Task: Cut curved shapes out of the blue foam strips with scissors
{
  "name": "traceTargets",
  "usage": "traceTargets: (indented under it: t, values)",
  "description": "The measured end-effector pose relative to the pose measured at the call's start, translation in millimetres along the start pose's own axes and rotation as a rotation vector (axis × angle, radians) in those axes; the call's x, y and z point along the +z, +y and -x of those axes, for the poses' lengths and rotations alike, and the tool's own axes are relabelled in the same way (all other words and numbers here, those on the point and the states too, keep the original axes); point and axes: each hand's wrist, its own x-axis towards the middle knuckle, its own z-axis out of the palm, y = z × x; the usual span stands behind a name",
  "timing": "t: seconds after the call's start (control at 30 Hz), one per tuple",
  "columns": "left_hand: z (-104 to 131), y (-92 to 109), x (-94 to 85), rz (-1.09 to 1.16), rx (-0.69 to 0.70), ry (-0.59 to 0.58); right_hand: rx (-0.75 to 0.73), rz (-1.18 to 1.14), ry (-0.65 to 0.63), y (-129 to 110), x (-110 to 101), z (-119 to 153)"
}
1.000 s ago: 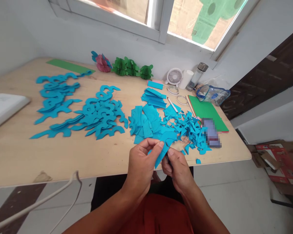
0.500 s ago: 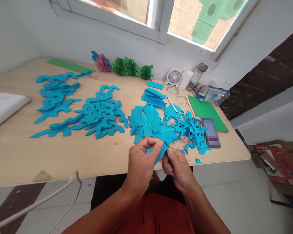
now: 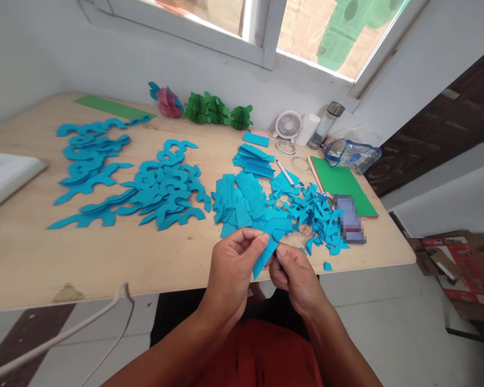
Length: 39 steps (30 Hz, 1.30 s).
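Observation:
My left hand [image 3: 234, 263] pinches a piece of blue paper [image 3: 266, 257] between thumb and fingers, above the table's front edge. Drawn curved lines run across that paper. Close beside it, my right hand [image 3: 296, 274] is closed around a pair of scissors [image 3: 278, 262], mostly hidden by the fingers, with the dark part at the paper's right edge. Just beyond my hands lie blue paper pieces [image 3: 242, 199] in a loose pile. Right of them are small blue offcuts [image 3: 317, 212]. Wavy blue cutouts [image 3: 165, 183] lie heaped to the left, with more cutouts [image 3: 91, 150] farther left.
Along the wall stand green paper figures [image 3: 205, 107], a pink one [image 3: 169, 102], a small fan [image 3: 288, 124] and a bottle [image 3: 326, 124]. Green sheets [image 3: 347, 185], a clear pouch [image 3: 353, 155] and a blurred phone-like object [image 3: 349, 219] are at right. A white cable [image 3: 64, 333] hangs front left.
The blue paper has turned slightly in my left hand, showing more of its marked face and lower tip. Both hands stay nearly in place; the view has shifted a little.

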Motion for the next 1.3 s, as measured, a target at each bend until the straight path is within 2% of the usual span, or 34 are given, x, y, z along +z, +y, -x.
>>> traceTargets:
  t: [0.17,0.4,0.53,0.73,1.07,1.3]
  values:
    - [-0.7,-0.2,-0.1,0.058,-0.077,-0.038,0.0,-0.019,-0.02,0.6,-2.2,-0.3]
    - [0.0,-3.9,-0.4,-0.071,0.082,0.034,-0.008,-0.02,-0.024,0.5,-2.3,-1.1]
    - [0.3,-5.0,-1.3,-0.109,0.1,0.039,-0.031,-0.011,-0.024,-0.1,-1.2,-1.2]
    - [1.4,-5.1,0.8,-0.032,0.041,0.06,-0.036,0.001,-0.016,0.8,-1.8,0.2]
    - [3.7,1.4,3.2,0.134,-0.107,0.004,-0.063,-0.027,-0.035,3.5,-2.3,1.1]
    - [4.3,-1.5,4.2,0.154,-0.107,0.016,-0.082,-0.03,-0.028,3.9,-1.2,1.0]
